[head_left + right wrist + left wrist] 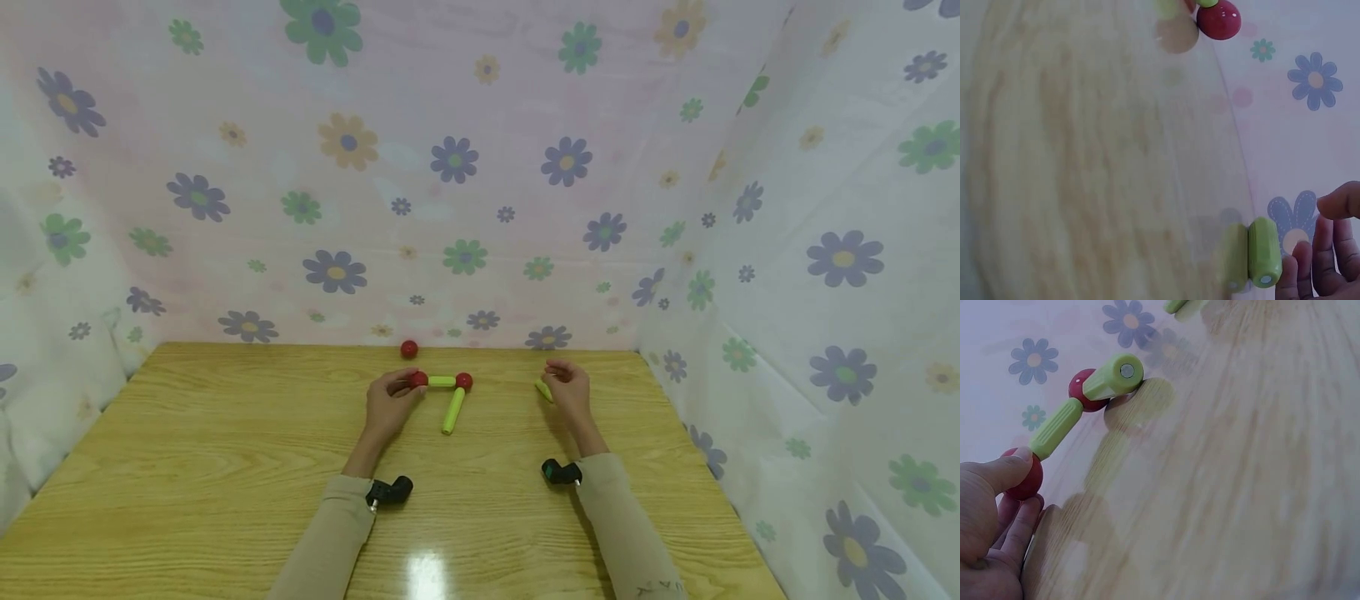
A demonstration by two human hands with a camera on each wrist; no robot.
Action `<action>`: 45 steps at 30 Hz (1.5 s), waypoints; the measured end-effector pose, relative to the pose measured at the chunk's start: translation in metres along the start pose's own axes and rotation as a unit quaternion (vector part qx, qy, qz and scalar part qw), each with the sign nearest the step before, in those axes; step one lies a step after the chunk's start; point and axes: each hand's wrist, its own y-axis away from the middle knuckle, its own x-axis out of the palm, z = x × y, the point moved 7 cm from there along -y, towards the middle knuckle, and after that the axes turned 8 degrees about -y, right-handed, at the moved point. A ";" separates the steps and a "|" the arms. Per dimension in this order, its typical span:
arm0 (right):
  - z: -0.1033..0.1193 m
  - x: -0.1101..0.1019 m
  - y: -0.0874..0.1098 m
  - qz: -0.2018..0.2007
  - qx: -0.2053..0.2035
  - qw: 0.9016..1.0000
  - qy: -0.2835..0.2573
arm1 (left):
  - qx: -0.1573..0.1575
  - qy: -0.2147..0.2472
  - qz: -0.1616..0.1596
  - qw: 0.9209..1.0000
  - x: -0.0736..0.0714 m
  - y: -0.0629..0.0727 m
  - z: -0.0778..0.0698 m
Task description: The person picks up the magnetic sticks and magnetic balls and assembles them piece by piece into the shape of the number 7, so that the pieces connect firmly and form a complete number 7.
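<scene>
My left hand pinches a red ball between thumb and fingers, low over the table. From that ball a short yellow-green magnetic rod runs right to a second red ball. Another yellow-green rod joins this second ball and slants toward the front; in the left wrist view its end shows a round metal disc. My right hand hovers beside a loose green rod lying on the table. Its thumb and fingers are loosely bent and apart, with nothing between them.
A further red ball sits at the back edge of the wood-grain table. Flower-print cloth hangs behind the table and along both sides. Small black cameras are strapped at the wrists.
</scene>
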 end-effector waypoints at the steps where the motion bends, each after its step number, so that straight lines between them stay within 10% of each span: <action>1: -0.002 0.000 0.000 0.002 0.000 1.000 0.010 | -0.001 0.001 0.000 1.000 0.000 0.000 0.000; 30: -0.014 -0.017 -0.002 0.061 0.114 0.983 0.131 | 0.005 0.000 0.002 1.000 0.001 -0.006 -0.006; 37: -0.017 -0.016 0.004 0.074 0.120 0.974 0.179 | -0.010 0.010 -0.006 1.000 0.007 -0.016 0.036; 45: -0.015 -0.007 0.013 0.099 0.108 0.950 0.275 | -0.016 0.006 -0.009 1.000 0.006 -0.013 0.039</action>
